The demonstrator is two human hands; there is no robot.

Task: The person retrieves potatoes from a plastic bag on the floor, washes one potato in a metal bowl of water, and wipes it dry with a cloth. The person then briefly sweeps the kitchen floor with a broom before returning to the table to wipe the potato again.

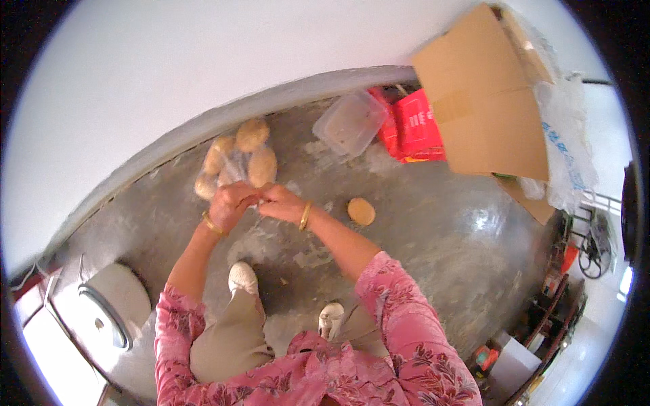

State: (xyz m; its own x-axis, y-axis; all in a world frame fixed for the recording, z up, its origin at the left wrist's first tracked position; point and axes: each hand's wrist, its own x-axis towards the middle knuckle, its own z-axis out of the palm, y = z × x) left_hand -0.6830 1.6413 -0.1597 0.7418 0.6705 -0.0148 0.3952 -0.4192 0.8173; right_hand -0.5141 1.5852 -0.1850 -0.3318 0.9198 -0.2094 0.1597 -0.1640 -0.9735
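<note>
My left hand (232, 203) and my right hand (282, 204) meet over the floor, fingers curled together at the gathered neck of a clear plastic bag (232, 166). Several rounded tan things, potato-like in look (262, 167), are bunched in and around the bag just beyond my knuckles. Blur and glare hide which of them lie inside the film. Apart from these, a single tan oval piece (361, 211) rests on the floor to the right of my right wrist. My fingertips are mostly hidden.
A translucent plastic tub (350, 122) sits near the wall (213, 61), beside red bags (414, 127). Right of them stands a large cardboard box (482, 101) with plastic film (563, 147). A white cylindrical appliance (114, 304) is at lower left. Shelving (548, 314) lines the right.
</note>
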